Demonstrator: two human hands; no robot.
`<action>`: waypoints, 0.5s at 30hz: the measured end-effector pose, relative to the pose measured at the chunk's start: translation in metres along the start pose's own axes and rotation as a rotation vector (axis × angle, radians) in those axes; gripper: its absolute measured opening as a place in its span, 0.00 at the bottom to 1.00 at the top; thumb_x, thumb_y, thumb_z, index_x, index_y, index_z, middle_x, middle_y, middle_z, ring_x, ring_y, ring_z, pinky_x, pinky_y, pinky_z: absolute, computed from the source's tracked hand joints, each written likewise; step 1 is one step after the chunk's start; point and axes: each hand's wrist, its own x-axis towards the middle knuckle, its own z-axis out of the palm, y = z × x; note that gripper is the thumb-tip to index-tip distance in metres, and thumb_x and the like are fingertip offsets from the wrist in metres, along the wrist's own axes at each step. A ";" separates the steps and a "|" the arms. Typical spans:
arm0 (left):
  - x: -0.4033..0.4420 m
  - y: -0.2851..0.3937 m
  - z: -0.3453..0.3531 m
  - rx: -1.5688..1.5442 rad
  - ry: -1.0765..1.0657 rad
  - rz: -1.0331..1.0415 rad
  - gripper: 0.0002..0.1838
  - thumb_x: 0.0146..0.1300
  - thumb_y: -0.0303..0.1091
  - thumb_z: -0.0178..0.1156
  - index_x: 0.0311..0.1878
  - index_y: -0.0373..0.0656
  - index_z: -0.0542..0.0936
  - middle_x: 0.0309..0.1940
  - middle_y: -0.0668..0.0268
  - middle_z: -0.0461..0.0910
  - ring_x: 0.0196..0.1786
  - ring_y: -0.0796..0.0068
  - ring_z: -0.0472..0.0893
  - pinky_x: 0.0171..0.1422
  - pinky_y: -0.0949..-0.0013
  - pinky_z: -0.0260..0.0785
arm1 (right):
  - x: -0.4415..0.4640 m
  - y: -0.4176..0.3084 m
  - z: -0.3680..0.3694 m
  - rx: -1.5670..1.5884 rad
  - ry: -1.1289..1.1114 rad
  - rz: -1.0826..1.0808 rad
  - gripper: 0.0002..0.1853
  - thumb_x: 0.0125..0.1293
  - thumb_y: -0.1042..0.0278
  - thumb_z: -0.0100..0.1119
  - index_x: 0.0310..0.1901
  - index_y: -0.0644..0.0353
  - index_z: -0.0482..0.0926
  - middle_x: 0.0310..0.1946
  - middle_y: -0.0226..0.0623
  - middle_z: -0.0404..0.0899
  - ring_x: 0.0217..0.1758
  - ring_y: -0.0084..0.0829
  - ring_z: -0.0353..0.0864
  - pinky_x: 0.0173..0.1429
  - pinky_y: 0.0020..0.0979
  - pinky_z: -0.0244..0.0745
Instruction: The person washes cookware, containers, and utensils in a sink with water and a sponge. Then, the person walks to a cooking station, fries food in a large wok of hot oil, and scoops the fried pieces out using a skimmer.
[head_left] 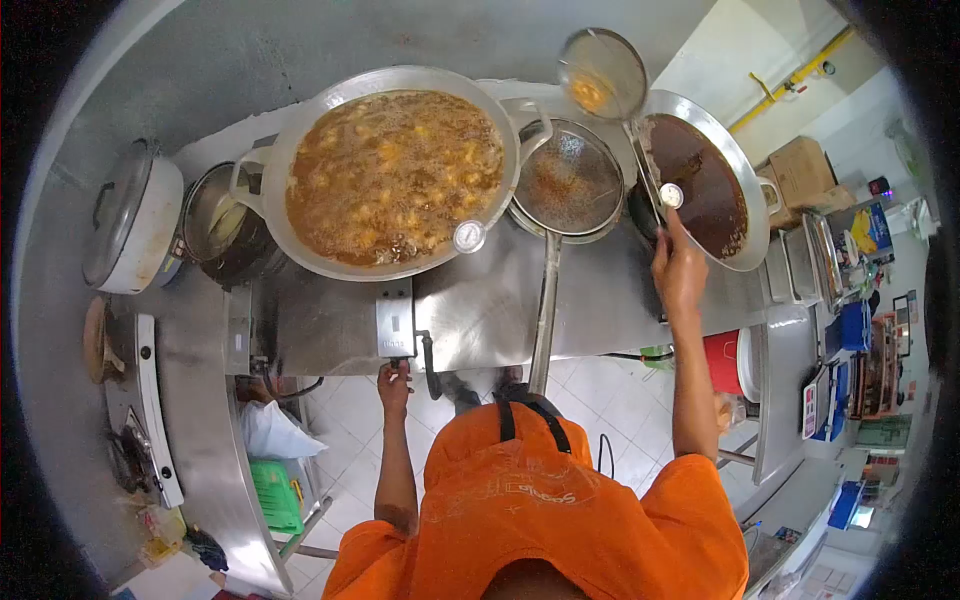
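Note:
My right hand (680,270) is closed around the long handle of a wire-mesh skimmer (603,75). A few orange-brown bits lie in the skimmer's basket, which is up by the back wall, between two woks. Below it, the right wok (755,215) contains dark brown oil, with a round dial thermometer (672,195) close to my fingers. My left hand (396,388) pinches a burner knob (398,361) under the metal control box (395,320). In the large left wok (280,215), many pale golden pieces bubble in oil; another dial thermometer (468,237) sits at its rim.
A big long-handled strainer (572,175) with brown crumbs rests between the woks, its handle jutting over the steel counter's front edge. To the left stand a lidded pot (150,225) and a smaller pot (215,215). Trays (800,265) and cardboard boxes (803,170) are at right.

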 end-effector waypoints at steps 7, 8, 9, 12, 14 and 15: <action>0.001 0.001 0.001 0.022 0.022 0.035 0.15 0.62 0.43 0.67 0.40 0.47 0.71 0.30 0.70 0.75 0.28 0.80 0.77 0.19 0.76 0.68 | -0.055 0.081 0.089 -0.339 -0.516 -0.061 0.42 0.53 0.77 0.59 0.70 0.35 0.62 0.29 0.49 0.83 0.29 0.50 0.83 0.33 0.50 0.76; 0.000 0.002 0.001 0.021 0.022 0.039 0.15 0.62 0.43 0.67 0.40 0.47 0.71 0.30 0.70 0.75 0.28 0.80 0.76 0.19 0.76 0.67 | -0.057 0.085 0.094 -0.339 -0.500 -0.070 0.42 0.52 0.77 0.59 0.70 0.35 0.62 0.28 0.49 0.83 0.29 0.50 0.83 0.33 0.49 0.76; -0.002 0.001 0.002 0.018 0.024 0.040 0.15 0.62 0.43 0.67 0.40 0.47 0.71 0.30 0.71 0.75 0.28 0.80 0.76 0.19 0.76 0.67 | -0.060 0.091 0.099 -0.339 -0.486 -0.083 0.42 0.52 0.77 0.59 0.70 0.34 0.62 0.28 0.49 0.82 0.29 0.50 0.83 0.33 0.49 0.76; 0.001 -0.005 0.002 0.045 0.036 0.036 0.15 0.62 0.42 0.67 0.40 0.47 0.71 0.29 0.72 0.74 0.28 0.80 0.76 0.19 0.76 0.66 | -0.053 0.104 0.100 -0.254 -0.535 -0.067 0.43 0.53 0.75 0.58 0.72 0.35 0.59 0.28 0.48 0.82 0.29 0.48 0.83 0.34 0.48 0.77; -0.003 -0.001 0.005 0.036 0.069 0.056 0.14 0.63 0.39 0.66 0.41 0.46 0.70 0.29 0.72 0.74 0.28 0.81 0.76 0.19 0.77 0.66 | -0.058 0.091 0.092 -0.275 -0.508 -0.052 0.39 0.55 0.75 0.58 0.70 0.38 0.63 0.28 0.48 0.82 0.29 0.48 0.82 0.35 0.46 0.76; -0.004 0.001 0.006 0.043 0.080 0.071 0.14 0.63 0.38 0.66 0.41 0.46 0.70 0.29 0.72 0.73 0.28 0.81 0.76 0.18 0.77 0.66 | -0.058 0.089 0.088 -0.267 -0.500 -0.061 0.39 0.55 0.76 0.58 0.70 0.38 0.63 0.27 0.48 0.81 0.29 0.48 0.82 0.34 0.46 0.75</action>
